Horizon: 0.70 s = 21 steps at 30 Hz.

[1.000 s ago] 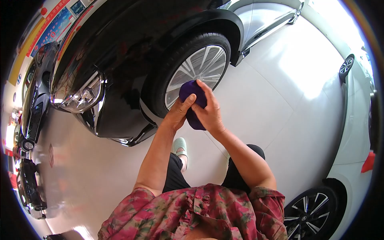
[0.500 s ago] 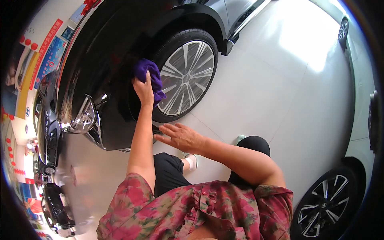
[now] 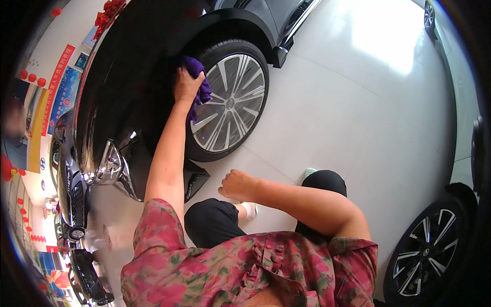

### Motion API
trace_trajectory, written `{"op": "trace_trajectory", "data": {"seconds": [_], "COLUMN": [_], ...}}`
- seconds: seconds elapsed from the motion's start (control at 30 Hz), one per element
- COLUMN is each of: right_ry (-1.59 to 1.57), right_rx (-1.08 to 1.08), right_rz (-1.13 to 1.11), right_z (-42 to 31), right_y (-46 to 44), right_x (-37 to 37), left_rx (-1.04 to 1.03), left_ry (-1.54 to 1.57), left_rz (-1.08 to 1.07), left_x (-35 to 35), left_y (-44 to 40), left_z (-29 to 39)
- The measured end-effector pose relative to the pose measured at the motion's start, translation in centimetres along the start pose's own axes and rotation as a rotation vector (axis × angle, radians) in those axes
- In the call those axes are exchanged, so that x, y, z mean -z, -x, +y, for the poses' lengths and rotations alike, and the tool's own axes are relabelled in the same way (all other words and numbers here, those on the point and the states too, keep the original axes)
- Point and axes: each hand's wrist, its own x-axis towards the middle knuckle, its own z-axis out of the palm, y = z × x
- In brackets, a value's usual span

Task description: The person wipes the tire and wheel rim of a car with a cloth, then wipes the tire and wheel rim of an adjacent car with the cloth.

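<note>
My left hand [image 3: 187, 86] reaches out along the dark car's wheel arch, its fingers closed on a crumpled purple cloth [image 3: 195, 67]. The cloth lies at the upper left edge of the front wheel [image 3: 230, 104] and hangs down over part of the tyre and the silver spokes. Some of my left fingertips are hidden in the dark gap by the arch. Nearer my body, my right hand [image 3: 238, 185] hovers above the floor with its fingers curled in, and nothing shows in it. Black fender [image 3: 125, 66] bodywork spreads left of the wheel.
A headlight [image 3: 109, 166] sits at the car's front corner, and a side step [image 3: 280, 56] juts out behind the wheel. Along the right stands a pale car with a dark wheel [image 3: 425, 252]. More cars [image 3: 76, 204] and red decorations line the left. Grey tiles [image 3: 332, 102] run between.
My left hand has moved slightly up and left with the cloth along the wheel's edge. My right hand has gone from spread fingers to curled ones. The view has shifted a little.
</note>
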Motion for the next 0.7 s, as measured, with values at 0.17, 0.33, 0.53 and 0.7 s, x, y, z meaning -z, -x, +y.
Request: {"op": "trace_trajectory", "data": {"seconds": [0.17, 0.33, 0.53, 0.7], "right_ry": [-0.060, -0.103, -0.124, -0.094], "right_rx": [0.004, -0.028, -0.063, -0.047], "right_rz": [-0.023, -0.130, -0.137, -0.128], "right_z": [-0.2, -0.9, -1.5, -1.8], "right_y": [-0.9, 0.8, 2.4, 1.6], "right_x": [-1.0, 0.2, 2.1, 1.7], "left_rx": [-0.007, 0.088, 0.045, -0.138], "left_ry": [0.356, 0.232, 0.208, -0.011], "left_rz": [0.027, 0.195, 0.125, -0.132], "left_x": [2.6, 1.8, 1.3, -2.8], "left_y": [5.8, 16.2, 6.7, -5.7], "left_z": [-2.0, -6.1, -3.3, 0.7]}}
